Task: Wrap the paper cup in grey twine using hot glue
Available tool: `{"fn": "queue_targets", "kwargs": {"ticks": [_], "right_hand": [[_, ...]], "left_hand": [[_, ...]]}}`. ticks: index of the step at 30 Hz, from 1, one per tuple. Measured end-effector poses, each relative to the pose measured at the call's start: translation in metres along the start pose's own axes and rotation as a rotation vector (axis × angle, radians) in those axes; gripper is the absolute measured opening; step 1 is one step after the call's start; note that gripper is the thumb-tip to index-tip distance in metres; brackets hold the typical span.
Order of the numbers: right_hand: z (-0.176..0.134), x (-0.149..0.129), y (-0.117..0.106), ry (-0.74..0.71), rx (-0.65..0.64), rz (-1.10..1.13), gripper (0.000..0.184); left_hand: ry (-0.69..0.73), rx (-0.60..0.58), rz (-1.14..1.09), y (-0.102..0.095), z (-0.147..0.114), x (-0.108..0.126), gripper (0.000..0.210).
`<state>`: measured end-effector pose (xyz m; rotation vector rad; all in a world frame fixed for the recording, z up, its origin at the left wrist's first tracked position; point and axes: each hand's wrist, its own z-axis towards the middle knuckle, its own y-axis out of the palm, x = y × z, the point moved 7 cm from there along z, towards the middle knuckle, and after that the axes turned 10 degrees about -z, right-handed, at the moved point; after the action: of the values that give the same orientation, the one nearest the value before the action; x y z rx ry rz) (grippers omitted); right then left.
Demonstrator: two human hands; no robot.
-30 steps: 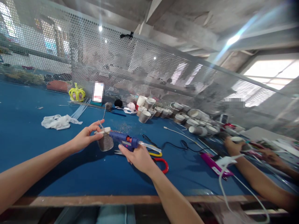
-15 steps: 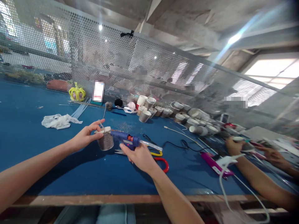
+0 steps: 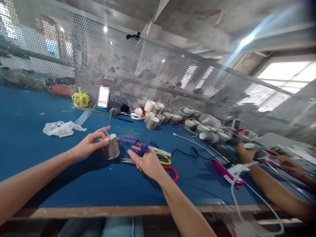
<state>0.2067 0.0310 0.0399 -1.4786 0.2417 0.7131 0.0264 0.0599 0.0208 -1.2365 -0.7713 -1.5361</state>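
Observation:
My left hand [image 3: 92,143] pinches the rim of a small grey cup [image 3: 111,149] with a white edge, holding it a little tilted over the table. A grey cord [image 3: 110,119] runs from between its fingers to a small ball of twine [image 3: 114,112] farther back. My right hand [image 3: 148,164] is wrapped round a blue hot glue gun [image 3: 134,144] with a clear glue stick in its rear. The gun's nozzle is at the cup's upper right rim; whether it touches cannot be made out. Scissors [image 3: 174,172] with red and yellow handles lie under my right hand.
Many grey and white cups [image 3: 153,122] stand along the mesh partition [image 3: 123,72]. White cloth [image 3: 61,128] lies on the left, near a yellow crown-shaped object [image 3: 80,98]. At right, a co-worker's hands [image 3: 247,153] hold a cup beside a purple power strip [image 3: 227,172] and cables.
The glue gun's nozzle has shifted slightly right and down along the cup's rim. My left hand keeps its pinch on the cup. The co-worker's hands have moved slightly.

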Motion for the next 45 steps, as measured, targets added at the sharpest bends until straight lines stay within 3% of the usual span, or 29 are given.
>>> {"fn": "queue_targets", "kwargs": {"ticks": [25,45], "right_hand": [[0.0042,0.0055,0.0014,-0.023,-0.053,0.055,0.042],[0.0039,0.006,0.002,-0.046,-0.07,0.08,0.036]], "left_hand": [[-0.047,-0.058,-0.105,0.0024,-0.002,-0.0009,0.019],[-0.06,-0.072,-0.118,0.0032,-0.002,-0.0006,0.021]]}}
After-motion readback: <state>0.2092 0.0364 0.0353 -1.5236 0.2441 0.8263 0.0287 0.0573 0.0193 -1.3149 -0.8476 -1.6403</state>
